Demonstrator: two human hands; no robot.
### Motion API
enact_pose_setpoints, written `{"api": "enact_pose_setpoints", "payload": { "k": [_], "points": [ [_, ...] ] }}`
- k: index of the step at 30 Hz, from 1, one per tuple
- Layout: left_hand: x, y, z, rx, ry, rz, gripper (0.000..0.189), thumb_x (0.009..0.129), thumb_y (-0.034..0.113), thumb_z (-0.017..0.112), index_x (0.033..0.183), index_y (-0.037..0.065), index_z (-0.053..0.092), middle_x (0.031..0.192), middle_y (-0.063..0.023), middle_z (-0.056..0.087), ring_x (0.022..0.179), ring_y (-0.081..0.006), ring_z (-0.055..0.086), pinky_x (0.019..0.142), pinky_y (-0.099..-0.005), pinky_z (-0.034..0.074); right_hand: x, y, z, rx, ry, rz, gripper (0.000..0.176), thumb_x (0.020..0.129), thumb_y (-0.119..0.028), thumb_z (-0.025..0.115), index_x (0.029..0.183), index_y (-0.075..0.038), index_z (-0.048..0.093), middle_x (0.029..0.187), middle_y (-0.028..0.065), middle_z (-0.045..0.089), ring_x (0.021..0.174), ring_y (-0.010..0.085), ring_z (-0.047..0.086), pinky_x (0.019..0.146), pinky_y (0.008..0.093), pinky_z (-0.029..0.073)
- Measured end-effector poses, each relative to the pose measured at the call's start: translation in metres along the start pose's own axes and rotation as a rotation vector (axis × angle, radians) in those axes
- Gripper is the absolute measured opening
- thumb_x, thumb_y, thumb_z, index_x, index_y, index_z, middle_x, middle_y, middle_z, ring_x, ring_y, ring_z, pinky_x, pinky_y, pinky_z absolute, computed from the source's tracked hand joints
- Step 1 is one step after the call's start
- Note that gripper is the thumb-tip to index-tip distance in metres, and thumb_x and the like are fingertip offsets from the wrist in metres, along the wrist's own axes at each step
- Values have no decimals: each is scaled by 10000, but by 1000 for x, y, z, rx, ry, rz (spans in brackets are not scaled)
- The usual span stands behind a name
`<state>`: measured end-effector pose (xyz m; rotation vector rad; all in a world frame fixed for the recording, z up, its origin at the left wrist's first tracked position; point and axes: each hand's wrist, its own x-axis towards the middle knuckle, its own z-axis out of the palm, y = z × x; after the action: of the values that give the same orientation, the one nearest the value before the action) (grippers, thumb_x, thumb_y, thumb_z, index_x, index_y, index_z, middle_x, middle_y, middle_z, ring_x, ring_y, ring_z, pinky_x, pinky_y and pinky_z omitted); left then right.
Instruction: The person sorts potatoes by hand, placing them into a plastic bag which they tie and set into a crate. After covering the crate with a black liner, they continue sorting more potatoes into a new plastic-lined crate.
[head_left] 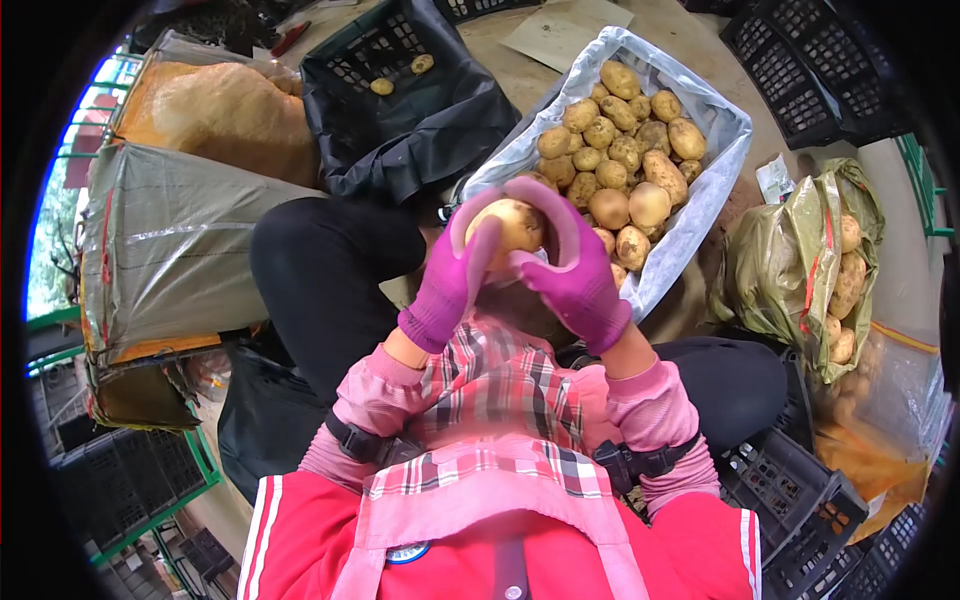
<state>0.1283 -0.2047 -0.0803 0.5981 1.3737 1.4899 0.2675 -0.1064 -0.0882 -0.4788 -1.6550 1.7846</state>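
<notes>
Both my hands wear purple gloves and meet in front of my lap around one large potato [516, 226]. My left hand [455, 265] curls round its left side, with the thumb across the front. On the other side my right hand [575, 265] wraps over the top and right of the potato. Just beyond them stands a crate with a pale blue-white liner [690, 240], filled with several loose potatoes [610, 150], some marked with soil. The underside of the held potato is hidden.
A black-lined crate [400, 130] holds two small potatoes [382, 87]. At right, an olive sack [780, 255] shows potatoes through its opening. Stuffed sacks [190, 240] crowd the left. Black crates [810, 70] stand upper right, another crate [790, 500] lower right.
</notes>
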Motion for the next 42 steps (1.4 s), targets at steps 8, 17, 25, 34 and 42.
{"api": "enact_pose_setpoints", "payload": {
  "k": [8,17,25,34,42],
  "points": [
    [80,17,-47,-423,227,-124,428,990,436,458,1173,72,588,1048,-130,676,875,-256,693,734,-354,602,23,29,-30,-373,185,63,567,808,-214,709,1318,-45,530,1330,167,551,1220,353,540,1046,421,423],
    [245,-6,-250,224,1016,18,463,884,339,564,1197,-2,577,1122,-176,647,964,-310,654,810,-379,526,56,115,-151,-1332,240,988,890,783,-444,717,1495,-104,307,1499,252,360,1279,395,501,1047,466,439],
    [116,3,-60,-191,-97,-46,499,1011,308,541,1429,81,392,1330,-98,543,1084,-218,603,952,-336,504,83,49,-113,-256,106,277,787,732,-261,824,1389,-13,468,1272,124,583,1162,198,559,998,315,448],
    [61,3,25,-409,-265,-45,479,1026,288,417,1421,19,388,1304,-64,527,1167,-153,534,981,-305,453,58,8,-21,-467,5,-51,849,823,-290,764,1467,36,317,1468,213,393,1383,305,377,1138,387,309],
    [56,-72,23,377,37,318,364,948,202,576,1255,28,488,1179,-62,550,1000,-128,533,878,-253,445,49,11,-10,-652,202,18,242,906,-207,604,987,-4,707,1013,133,704,967,224,676,842,347,517]
  ]
}}
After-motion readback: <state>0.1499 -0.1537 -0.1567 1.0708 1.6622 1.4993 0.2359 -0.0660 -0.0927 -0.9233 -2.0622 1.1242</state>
